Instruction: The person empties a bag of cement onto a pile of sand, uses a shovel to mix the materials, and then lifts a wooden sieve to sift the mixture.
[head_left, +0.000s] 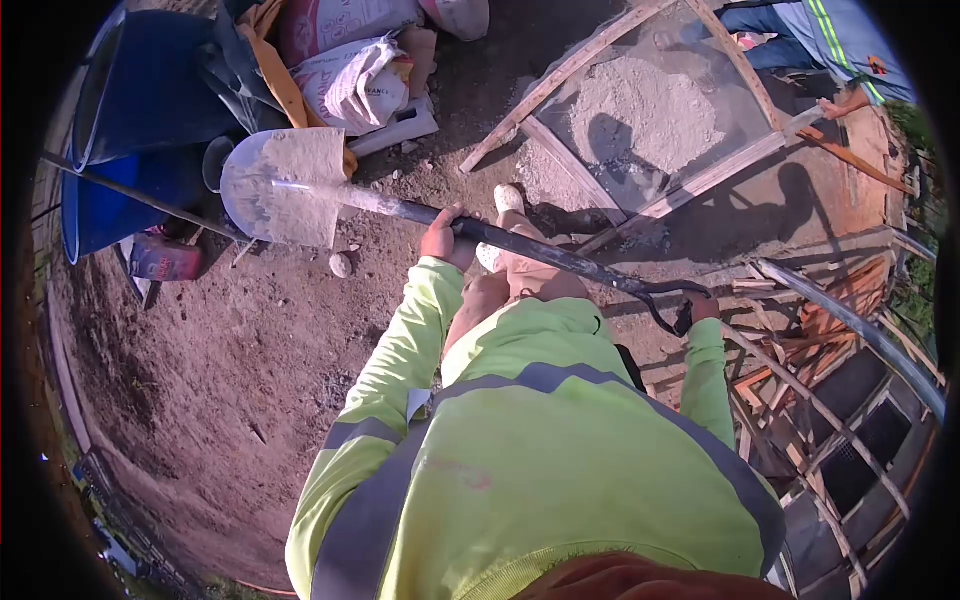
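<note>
Shovel [545, 253] in both hands, held low across my front, and its long dark shaft runs from right to left. My left hand [447, 238] is wrapped tight round the shaft about halfway along. My right hand [702, 308] is closed on the grip at the near right end. The blade [283, 187] sits out to the far left, caked in pale grey dust, over the dirt; I can't tell if it touches down.

The ground [220, 380] is bare brown earth, packed and scuffed, in strong sun with hard shadows. A small pale stone [341, 265] lies just beside the blade. A red can [165, 260] sits further left, at the foot of the blue barrels [140, 100]. Behind the blade, printed sacks [350, 85] are heaped against each other.

Far right of centre, a wooden-framed screen [700, 180] leans over a heap of pale sand [645, 110]. Beyond it another person [840, 40] in striped work clothes crouches at the edge. Down the right side, timber frames [820, 400] are stacked in a criss-cross pile. My pale shoe [508, 198] shows just past the shaft.
</note>
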